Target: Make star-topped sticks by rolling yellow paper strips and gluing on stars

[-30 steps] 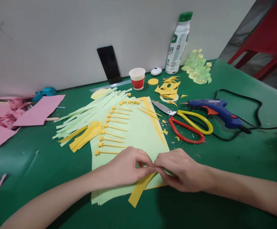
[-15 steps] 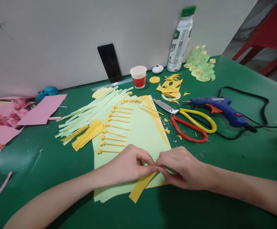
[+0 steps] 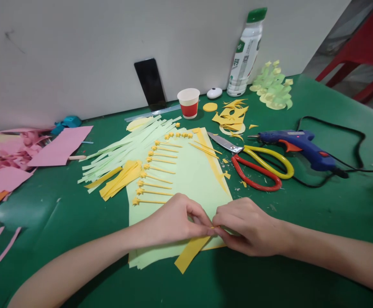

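Both hands meet over the near edge of pale green paper sheets point(image 3: 199, 171), fingertips almost touching. My left hand point(image 3: 181, 218) pinches the upper end of a yellow paper strip point(image 3: 191, 256), whose free end slants down toward me. My right hand point(image 3: 247, 226) pinches the same end from the other side; the fingers partly hide it. Left of centre on the sheets lies a column of thin yellow paper sticks with star-like tips point(image 3: 156, 185). A few small yellow folded pieces point(image 3: 181, 135) sit above them, and more yellow strips point(image 3: 120, 182) lie to the left.
Scissors point(image 3: 253, 162) with red and yellow handles lie to the right, beside a blue glue gun point(image 3: 298, 145) with its black cord. A paper cup point(image 3: 189, 104), a phone point(image 3: 150, 83) and a bottle point(image 3: 247, 53) stand along the wall. Pink paper pieces point(image 3: 61, 145) cover the far left.
The view has shifted slightly, so everything appears a little further right. Both hands keep their pinch on the yellow strip, with only a small movement of the fingertips.
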`<action>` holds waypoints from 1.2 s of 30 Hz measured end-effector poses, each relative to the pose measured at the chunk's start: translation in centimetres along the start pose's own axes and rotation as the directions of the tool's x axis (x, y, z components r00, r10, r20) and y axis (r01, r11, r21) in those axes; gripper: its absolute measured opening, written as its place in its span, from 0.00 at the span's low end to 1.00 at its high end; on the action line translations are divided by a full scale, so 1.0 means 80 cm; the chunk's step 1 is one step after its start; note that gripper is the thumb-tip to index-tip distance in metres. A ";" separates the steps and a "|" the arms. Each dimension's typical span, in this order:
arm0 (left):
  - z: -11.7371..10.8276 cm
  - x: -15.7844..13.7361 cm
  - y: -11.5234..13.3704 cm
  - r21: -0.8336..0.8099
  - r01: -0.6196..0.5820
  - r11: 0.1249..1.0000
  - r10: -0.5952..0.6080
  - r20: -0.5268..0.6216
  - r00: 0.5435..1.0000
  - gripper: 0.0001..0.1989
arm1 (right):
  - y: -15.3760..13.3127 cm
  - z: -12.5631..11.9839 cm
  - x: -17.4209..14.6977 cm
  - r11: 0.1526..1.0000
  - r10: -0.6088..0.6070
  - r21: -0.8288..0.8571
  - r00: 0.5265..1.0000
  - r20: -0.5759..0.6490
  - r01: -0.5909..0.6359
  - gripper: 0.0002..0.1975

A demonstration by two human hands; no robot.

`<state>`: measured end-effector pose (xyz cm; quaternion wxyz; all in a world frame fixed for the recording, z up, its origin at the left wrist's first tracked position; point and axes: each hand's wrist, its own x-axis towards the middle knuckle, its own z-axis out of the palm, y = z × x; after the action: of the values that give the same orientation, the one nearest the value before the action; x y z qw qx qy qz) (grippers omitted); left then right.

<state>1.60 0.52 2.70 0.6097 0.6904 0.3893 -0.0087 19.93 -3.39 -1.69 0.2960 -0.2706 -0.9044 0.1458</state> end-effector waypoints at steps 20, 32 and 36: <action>0.013 0.003 -0.013 -0.197 -0.149 0.969 0.166 0.073 0.983 0.12 | 0.021 -0.059 0.057 0.980 0.169 -0.070 0.968 -0.185 -0.184 0.08; 0.012 0.011 -0.022 -0.100 -0.309 0.946 0.319 0.113 0.941 0.10 | 0.198 -0.019 0.238 0.753 0.576 -0.421 0.815 0.052 -0.505 0.15; 0.013 0.013 -0.025 -0.052 -0.379 0.924 0.383 0.108 0.918 0.09 | 0.212 -0.014 0.239 0.765 0.609 -0.332 0.788 0.093 -0.552 0.16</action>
<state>1.72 0.14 0.25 0.6316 0.7420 0.2115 0.0756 14.47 21.53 0.73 0.1035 -0.5624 -0.8110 0.1236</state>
